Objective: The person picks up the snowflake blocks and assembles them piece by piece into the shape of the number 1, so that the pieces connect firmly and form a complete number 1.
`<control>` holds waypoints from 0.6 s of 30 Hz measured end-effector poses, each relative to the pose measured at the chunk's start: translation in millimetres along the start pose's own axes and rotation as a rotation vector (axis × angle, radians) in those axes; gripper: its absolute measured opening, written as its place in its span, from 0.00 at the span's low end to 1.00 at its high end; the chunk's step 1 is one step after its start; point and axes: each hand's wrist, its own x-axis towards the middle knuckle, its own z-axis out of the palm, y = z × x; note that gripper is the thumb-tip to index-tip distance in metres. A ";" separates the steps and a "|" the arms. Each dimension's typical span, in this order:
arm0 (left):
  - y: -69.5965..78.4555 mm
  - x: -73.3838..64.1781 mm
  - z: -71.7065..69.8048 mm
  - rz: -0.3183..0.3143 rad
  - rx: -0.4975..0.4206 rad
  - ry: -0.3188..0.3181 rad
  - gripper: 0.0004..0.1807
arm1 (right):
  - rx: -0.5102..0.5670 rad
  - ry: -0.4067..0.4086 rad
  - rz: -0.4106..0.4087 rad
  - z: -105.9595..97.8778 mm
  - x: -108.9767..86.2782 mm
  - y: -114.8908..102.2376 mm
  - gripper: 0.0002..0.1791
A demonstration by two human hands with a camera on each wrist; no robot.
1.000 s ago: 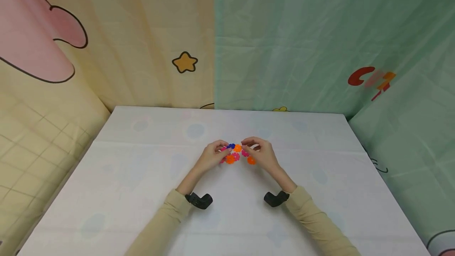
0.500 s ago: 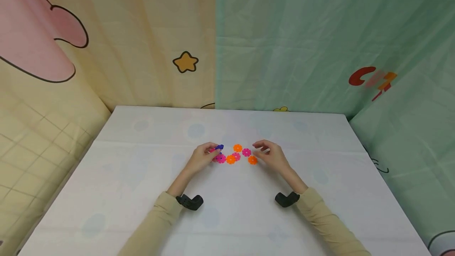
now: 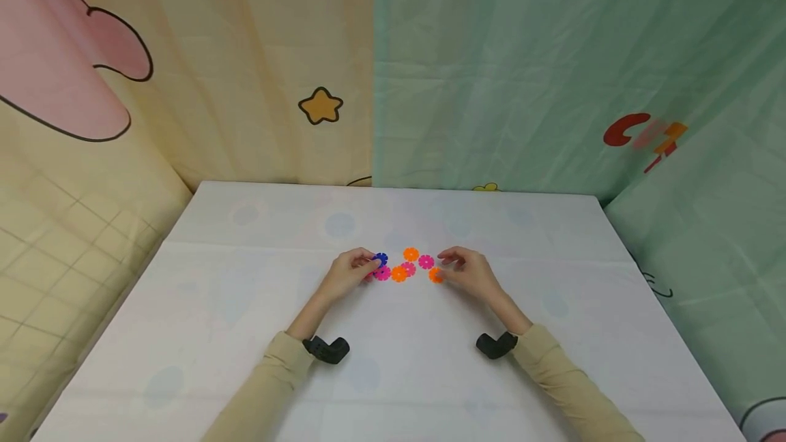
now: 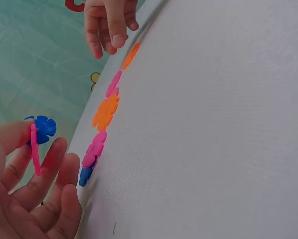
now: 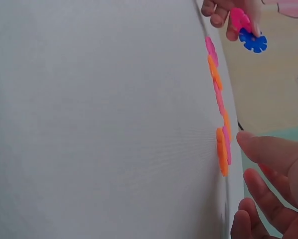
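Between thumb and fingers my left hand point(image 3: 351, 273) pinches a blue flower-shaped plastic disc point(image 4: 42, 129) and a pink flower disc point(image 4: 35, 149), joined at an angle. They are raised off the table. My right hand point(image 3: 471, 274) holds nothing; its loosely bent fingers are just by an orange flower disc point(image 3: 435, 275). On the table between the hands lie more discs: a pink disc point(image 3: 426, 262), another orange disc point(image 3: 411, 254), a third orange disc point(image 3: 399, 273) beside a pink one, and a pink disc point(image 3: 383, 273) near the left hand. A second blue piece point(image 4: 86, 175) shows in the left wrist view.
The white table point(image 3: 405, 374) has a pale dotted cover. Behind it hang a yellow curtain point(image 3: 245, 87) and a green curtain point(image 3: 491, 87). Each wrist wears a black camera mount, such as the left one point(image 3: 327, 350).
Both hands were together over the discs and have moved apart. The left hand carried the blue and pink discs left; the right hand drew back rightward, then came close to the orange disc.
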 end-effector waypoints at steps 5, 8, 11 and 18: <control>-2.8 -0.6 -0.3 0.016 0.005 -0.004 0.11 | -0.030 -0.025 0.063 4.2 0.1 -0.1 0.17; -2.9 -1.8 -1.6 0.025 0.009 -0.002 0.13 | -0.058 -0.039 0.084 5.1 -0.9 1.6 0.18; -2.0 -3.2 -3.3 0.022 0.015 -0.002 0.15 | -0.082 -0.054 0.083 5.5 -0.8 2.1 0.18; -2.5 -2.5 -3.0 0.005 0.025 -0.005 0.16 | -0.127 -0.098 0.116 5.2 1.4 -1.7 0.16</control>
